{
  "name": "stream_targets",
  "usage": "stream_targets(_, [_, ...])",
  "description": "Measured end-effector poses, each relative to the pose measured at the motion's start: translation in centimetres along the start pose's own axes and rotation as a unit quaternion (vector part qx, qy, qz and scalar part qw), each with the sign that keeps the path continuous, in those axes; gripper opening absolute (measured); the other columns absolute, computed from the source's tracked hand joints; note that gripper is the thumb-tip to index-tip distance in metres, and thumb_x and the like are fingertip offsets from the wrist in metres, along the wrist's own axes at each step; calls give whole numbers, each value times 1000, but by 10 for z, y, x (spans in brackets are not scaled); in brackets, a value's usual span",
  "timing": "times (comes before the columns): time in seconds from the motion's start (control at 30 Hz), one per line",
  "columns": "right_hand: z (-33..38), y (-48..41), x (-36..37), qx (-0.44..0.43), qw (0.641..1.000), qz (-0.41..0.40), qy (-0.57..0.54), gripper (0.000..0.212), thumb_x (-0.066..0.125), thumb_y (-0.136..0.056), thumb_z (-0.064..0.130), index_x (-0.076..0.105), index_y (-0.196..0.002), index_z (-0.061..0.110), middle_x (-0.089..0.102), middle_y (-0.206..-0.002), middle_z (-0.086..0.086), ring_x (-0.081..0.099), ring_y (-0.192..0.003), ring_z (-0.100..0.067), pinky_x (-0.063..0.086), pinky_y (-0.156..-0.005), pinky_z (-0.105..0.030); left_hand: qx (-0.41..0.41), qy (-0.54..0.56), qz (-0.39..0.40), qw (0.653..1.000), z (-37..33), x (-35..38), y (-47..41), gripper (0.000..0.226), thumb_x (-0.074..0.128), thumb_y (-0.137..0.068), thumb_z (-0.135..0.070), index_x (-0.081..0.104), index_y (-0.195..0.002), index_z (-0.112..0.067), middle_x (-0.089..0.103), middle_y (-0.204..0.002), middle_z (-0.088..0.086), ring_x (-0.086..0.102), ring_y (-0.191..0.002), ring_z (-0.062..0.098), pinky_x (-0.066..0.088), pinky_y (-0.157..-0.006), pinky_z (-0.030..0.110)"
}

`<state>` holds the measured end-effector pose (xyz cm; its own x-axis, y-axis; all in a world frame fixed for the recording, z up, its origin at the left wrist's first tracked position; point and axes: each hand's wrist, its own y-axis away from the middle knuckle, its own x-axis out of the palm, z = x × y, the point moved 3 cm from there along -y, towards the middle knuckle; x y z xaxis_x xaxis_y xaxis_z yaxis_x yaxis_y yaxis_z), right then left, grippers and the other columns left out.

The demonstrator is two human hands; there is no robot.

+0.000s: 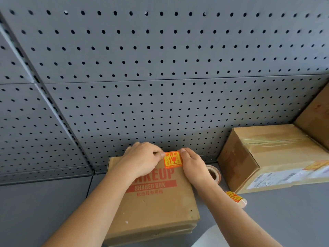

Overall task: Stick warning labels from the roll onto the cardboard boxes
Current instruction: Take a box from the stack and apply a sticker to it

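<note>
Left grip (142,158), right grip (193,164) — side edges of label (173,159)

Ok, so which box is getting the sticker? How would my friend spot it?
Find the grey pegboard wall, then the grey shelf below it. The flat cardboard box lies there, under the left hand and right hand holding an orange label. Unlike the taller taped box to its right, it has red SHARED BOX print.

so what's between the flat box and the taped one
Head view: the label roll, partly hidden by the right hand, plus a strip of labels nearer the camera.
</note>
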<state>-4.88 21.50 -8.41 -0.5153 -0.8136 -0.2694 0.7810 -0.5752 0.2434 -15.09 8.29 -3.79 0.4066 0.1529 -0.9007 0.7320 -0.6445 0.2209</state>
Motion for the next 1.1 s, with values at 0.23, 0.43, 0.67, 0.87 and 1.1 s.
stream_targets(0.23, [2,-2,3,-20,998,-7,51,39,54,-97,51,63,-90,14,70,-86,-6,67,-79,-22,52,-68,-35,-10,9,9,1000,-1,0,2,46,58,-81,-78,72,-108,-44,61,-102,-11,45,-115,19,40,-90,38])
stream_targets(0.43, [3,-1,2,4,1000,8,13,40,39,-106,41,60,-88,12,60,-74,0,59,-69,-13,46,-65,-29,-12,26,39,999,8,2,-5,30,49,-93,-67,65,-116,-57,64,-121,-9,46,-128,26,44,-105,50])
stream_targets(0.67, [-3,11,-22,-22,999,-31,22,27,41,-106,44,64,-112,33,69,-106,10,65,-105,-15,53,-93,-40,12,5,28,1000,3,-2,4,40,33,-108,-44,71,-120,-37,65,-121,-11,49,-129,23,38,-111,48])
stream_targets(0.87, [-11,53,-53,-7,1000,-10,-18,20,50,-103,40,58,-121,36,66,-115,1,64,-100,-8,52,-72,-21,11,54,-114,992,18,-20,39,51,46,-99,-56,47,-146,-34,44,-151,-11,37,-143,14,37,-115,45])
stream_targets(1.1, [-46,83,-34,121,987,90,-54,63,54,-90,68,41,-146,43,51,-145,6,50,-133,-21,50,-106,-40,-181,260,-90,944,93,5,130,93,40,-79,-81,17,-159,-39,21,-167,-12,26,-153,18,22,-123,48])
